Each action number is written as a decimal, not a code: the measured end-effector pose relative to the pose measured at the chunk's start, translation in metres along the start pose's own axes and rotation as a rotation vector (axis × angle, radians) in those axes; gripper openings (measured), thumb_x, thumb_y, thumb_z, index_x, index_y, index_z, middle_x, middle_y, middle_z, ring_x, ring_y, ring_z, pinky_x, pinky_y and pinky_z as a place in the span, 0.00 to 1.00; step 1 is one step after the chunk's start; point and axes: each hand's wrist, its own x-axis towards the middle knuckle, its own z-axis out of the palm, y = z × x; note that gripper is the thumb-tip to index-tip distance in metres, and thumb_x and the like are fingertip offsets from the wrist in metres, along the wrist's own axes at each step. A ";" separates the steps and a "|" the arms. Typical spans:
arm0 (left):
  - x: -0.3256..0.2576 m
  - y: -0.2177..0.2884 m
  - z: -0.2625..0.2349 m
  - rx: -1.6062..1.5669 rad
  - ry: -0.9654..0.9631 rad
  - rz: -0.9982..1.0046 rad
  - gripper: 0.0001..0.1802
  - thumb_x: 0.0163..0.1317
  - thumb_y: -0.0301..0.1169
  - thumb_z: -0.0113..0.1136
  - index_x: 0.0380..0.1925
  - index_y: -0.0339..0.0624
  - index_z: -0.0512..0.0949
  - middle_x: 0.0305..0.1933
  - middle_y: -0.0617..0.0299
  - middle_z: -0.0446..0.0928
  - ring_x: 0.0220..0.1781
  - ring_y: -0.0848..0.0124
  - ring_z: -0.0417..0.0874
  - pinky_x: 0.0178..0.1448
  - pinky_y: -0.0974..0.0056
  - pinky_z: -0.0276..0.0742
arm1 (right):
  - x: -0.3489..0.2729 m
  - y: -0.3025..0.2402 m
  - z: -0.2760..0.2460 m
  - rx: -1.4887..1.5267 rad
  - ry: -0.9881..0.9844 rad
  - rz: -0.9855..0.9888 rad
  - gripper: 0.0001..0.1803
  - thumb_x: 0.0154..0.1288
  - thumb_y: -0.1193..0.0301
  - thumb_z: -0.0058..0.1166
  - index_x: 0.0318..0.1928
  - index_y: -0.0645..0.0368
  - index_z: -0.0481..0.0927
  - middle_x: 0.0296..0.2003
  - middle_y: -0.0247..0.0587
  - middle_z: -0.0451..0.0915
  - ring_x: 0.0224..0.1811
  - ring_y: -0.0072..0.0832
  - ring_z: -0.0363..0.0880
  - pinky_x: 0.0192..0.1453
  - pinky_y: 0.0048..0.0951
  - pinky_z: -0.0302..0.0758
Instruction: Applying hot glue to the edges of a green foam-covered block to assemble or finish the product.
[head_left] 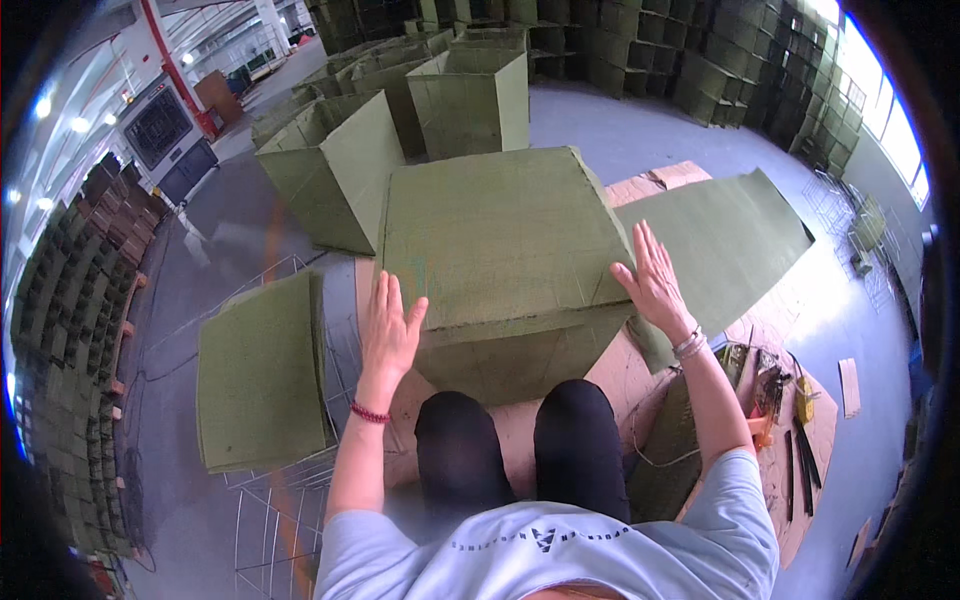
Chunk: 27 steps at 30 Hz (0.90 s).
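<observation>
In front of my knees stands a large olive-green fabric-covered box (pixel 510 235), a flat panel facing up and its near side dropping toward my legs. My left hand (pixel 390 330) rests at the box's near left corner, fingers stretched out and pointing away from me. At the right edge my right hand (pixel 653 275) lies with its fingers extended and thumb apart, against the box's side. Neither hand grips anything. Beyond the right hand a flat green sheet (pixel 720 245) spreads over cardboard.
Open green boxes (pixel 470 100) stand beyond the work. Folded green panels (pixel 262 375) lie on a wire frame (pixel 280 520) at left. Tools and black strips (pixel 800 470) rest on cardboard (pixel 815 400) at right. Stacked boxes (pixel 70 400) line the left; wire frames (pixel 870 240) stand far right.
</observation>
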 end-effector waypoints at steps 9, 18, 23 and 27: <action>0.058 -0.017 0.022 -0.177 -0.125 -0.144 0.47 0.66 0.54 0.44 0.65 0.22 0.43 0.70 0.33 0.45 0.72 0.48 0.51 0.74 0.58 0.49 | 0.040 0.021 0.015 0.152 -0.123 0.151 0.49 0.64 0.41 0.41 0.67 0.72 0.46 0.68 0.63 0.46 0.72 0.46 0.47 0.73 0.36 0.50; 0.059 -0.018 0.028 -0.249 -0.125 -0.180 0.50 0.64 0.54 0.46 0.66 0.22 0.37 0.67 0.29 0.52 0.70 0.47 0.57 0.72 0.58 0.54 | 0.146 0.040 0.037 0.018 0.178 0.055 0.44 0.66 0.47 0.42 0.66 0.73 0.49 0.67 0.63 0.50 0.72 0.48 0.47 0.73 0.37 0.48; 0.050 -0.023 0.017 -0.161 -0.150 -0.215 0.51 0.64 0.58 0.41 0.65 0.22 0.38 0.66 0.28 0.54 0.67 0.45 0.61 0.70 0.56 0.59 | 0.180 0.074 0.069 0.384 -0.188 0.275 0.42 0.66 0.47 0.41 0.66 0.71 0.51 0.62 0.67 0.60 0.66 0.53 0.58 0.68 0.42 0.57; 0.043 -0.025 0.013 -0.071 -0.104 -0.200 0.51 0.64 0.59 0.41 0.65 0.20 0.40 0.64 0.28 0.57 0.64 0.44 0.65 0.65 0.54 0.66 | 0.204 0.073 0.071 0.256 0.032 0.307 0.41 0.67 0.47 0.39 0.65 0.72 0.52 0.60 0.69 0.62 0.64 0.57 0.60 0.66 0.43 0.60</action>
